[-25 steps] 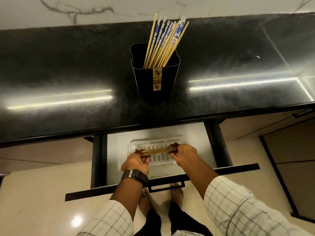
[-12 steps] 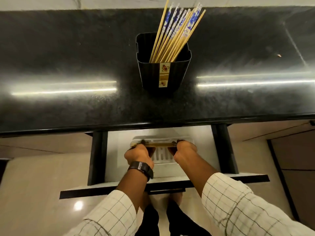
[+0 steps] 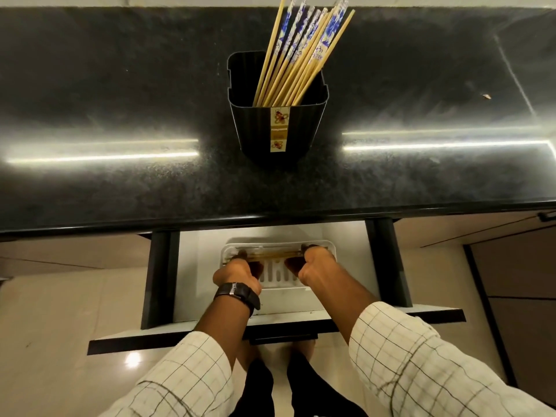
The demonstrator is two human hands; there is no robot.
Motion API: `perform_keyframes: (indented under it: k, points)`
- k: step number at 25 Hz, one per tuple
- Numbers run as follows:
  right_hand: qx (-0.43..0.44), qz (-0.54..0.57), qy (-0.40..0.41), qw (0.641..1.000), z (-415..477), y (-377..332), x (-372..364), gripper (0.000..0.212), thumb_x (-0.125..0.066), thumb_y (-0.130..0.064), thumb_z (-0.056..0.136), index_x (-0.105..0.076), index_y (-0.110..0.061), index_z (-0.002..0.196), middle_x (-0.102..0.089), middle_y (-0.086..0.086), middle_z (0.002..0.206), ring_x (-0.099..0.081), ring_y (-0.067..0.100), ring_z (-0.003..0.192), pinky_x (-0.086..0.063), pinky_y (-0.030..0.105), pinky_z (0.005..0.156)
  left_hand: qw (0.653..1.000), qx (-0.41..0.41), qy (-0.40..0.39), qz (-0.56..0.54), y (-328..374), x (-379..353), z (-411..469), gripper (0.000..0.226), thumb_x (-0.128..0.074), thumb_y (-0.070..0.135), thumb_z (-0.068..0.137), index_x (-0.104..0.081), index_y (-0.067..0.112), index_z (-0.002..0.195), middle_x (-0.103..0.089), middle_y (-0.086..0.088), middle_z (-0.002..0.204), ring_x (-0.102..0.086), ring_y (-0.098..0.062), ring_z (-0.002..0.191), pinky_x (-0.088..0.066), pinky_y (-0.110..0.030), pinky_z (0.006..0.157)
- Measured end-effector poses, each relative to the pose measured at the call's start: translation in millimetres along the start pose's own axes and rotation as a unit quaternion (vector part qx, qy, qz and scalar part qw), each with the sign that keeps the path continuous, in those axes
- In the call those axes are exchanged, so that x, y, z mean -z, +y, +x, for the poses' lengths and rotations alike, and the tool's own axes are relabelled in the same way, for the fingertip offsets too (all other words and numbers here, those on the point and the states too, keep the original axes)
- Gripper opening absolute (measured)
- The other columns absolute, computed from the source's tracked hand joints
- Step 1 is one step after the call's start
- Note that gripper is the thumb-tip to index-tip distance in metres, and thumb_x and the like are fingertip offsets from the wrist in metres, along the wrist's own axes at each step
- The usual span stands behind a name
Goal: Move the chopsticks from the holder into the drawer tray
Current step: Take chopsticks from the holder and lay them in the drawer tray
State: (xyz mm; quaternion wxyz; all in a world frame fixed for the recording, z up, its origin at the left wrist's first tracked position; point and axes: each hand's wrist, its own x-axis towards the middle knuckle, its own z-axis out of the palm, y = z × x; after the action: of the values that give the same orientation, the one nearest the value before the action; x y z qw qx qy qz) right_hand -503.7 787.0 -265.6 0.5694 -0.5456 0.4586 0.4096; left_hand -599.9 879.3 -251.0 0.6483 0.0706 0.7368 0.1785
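Left hand (image 3: 237,273) and right hand (image 3: 313,263) are pinching opposite ends of the chopsticks (image 3: 270,253), lying crosswise between them over the tray (image 3: 279,285).

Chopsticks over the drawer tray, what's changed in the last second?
The left hand and right hand carried the held chopsticks from over the middle of the tray to its far side, leveling them along the rim. Each grip is still on an end; nothing released. The holder and its remaining chopsticks on the counter stayed put.
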Motion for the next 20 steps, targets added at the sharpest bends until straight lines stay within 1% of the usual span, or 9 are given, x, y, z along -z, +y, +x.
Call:
perform_keyframes:
  k: [1,2,5,9,11,13,15,17,20]
  points:
    - [-0.003,-0.004,-0.003,1.0,-2,-1,2,0.032,-0.068,-0.015,0.097,-0.062,-0.014,0.128,-0.068,0.018,0.123,-0.068,0.036,0.109,-0.059,0.051,0.094,1.0,0.002,0.001,0.007,2,0,-1,0.031,-0.063,0.008,0.1,-0.06,0.009,0.13,-0.068,-0.017,0.103,-0.069,-0.034,0.096,-0.057,-0.047,0.088]
    - [-0.005,-0.007,-0.004,1.0,-3,-3,4,0.032,-0.067,-0.015,0.097,-0.061,-0.013,0.129,-0.069,0.018,0.122,-0.068,0.035,0.108,-0.059,0.05,0.092,1.0,0.003,-0.003,0.015,4,0,-1,0.027,-0.062,0.01,0.1,-0.061,0.009,0.128,-0.068,-0.014,0.099,-0.068,-0.033,0.093,-0.058,-0.046,0.085]
    - [-0.005,-0.025,-0.006,1.0,-8,-11,9,0.03,-0.063,-0.014,0.1,-0.059,-0.01,0.129,-0.068,0.02,0.121,-0.069,0.034,0.108,-0.061,0.046,0.087,0.999,0.004,-0.02,0.036,9,4,-4,0.029,-0.059,0.014,0.102,-0.061,0.004,0.129,-0.068,-0.018,0.117,-0.064,-0.03,0.097,-0.058,-0.046,0.093]
    - [-0.003,-0.036,-0.022,0.999,-32,-18,13,0.03,-0.054,-0.01,0.104,-0.054,-0.002,0.134,-0.061,0.026,0.129,-0.064,0.039,0.114,-0.058,0.048,0.092,0.997,0.022,-0.052,0.053,17,12,-22,0.036,-0.061,0.018,0.102,-0.058,0.004,0.135,-0.062,-0.018,0.126,-0.058,-0.029,0.101,-0.054,-0.049,0.103]
    - [0.014,-0.026,-0.045,0.999,-54,-16,15,0.028,-0.05,-0.005,0.104,-0.055,0.001,0.131,-0.062,0.027,0.128,-0.064,0.038,0.109,-0.057,0.048,0.088,0.992,0.04,-0.106,0.05,16,22,-39,0.032,-0.061,0.019,0.102,-0.061,0.002,0.129,-0.064,-0.019,0.113,-0.062,-0.03,0.097,-0.055,-0.049,0.101]
    - [0.039,-0.022,-0.079,0.996,-85,-10,21,0.023,-0.056,-0.006,0.102,-0.062,0.004,0.122,-0.069,0.027,0.119,-0.07,0.036,0.097,-0.06,0.043,0.077,0.981,0.033,-0.179,0.068,16,29,-62,0.023,-0.06,0.018,0.102,-0.065,0.0,0.116,-0.067,-0.017,0.09,-0.067,-0.03,0.084,-0.058,-0.046,0.09]
    - [0.115,-0.036,-0.118,0.986,-118,-8,23,0.021,-0.063,-0.014,0.1,-0.07,0.003,0.11,-0.078,0.021,0.101,-0.075,0.029,0.08,-0.062,0.035,0.063,0.964,-0.009,-0.249,0.093,24,28,-89,0.023,-0.063,0.02,0.101,-0.071,-0.001,0.104,-0.071,-0.016,0.076,-0.073,-0.03,0.073,-0.063,-0.041,0.075]
    - [0.239,-0.045,-0.152,0.958,-150,-18,19,0.018,-0.067,-0.019,0.098,-0.074,-0.004,0.104,-0.081,0.015,0.09,-0.077,0.024,0.075,-0.062,0.03,0.064,0.941,-0.079,-0.311,0.111,42,22,-116,0.026,-0.067,0.023,0.098,-0.077,-0.001,0.096,-0.075,-0.017,0.078,-0.077,-0.028,0.07,-0.065,-0.037,0.065]
    - [0.388,-0.049,-0.194,0.9,-189,-52,-4,0.013,-0.066,-0.018,0.098,-0.075,-0.01,0.104,-0.08,0.011,0.09,-0.077,0.02,0.08,-0.061,0.025,0.069,0.885,-0.199,-0.402,0.125,76,4,-155,0.029,-0.062,0.028,0.101,-0.082,0.008,0.097,-0.08,-0.017,0.093,-0.079,-0.028,0.086,-0.064,-0.033,0.072]
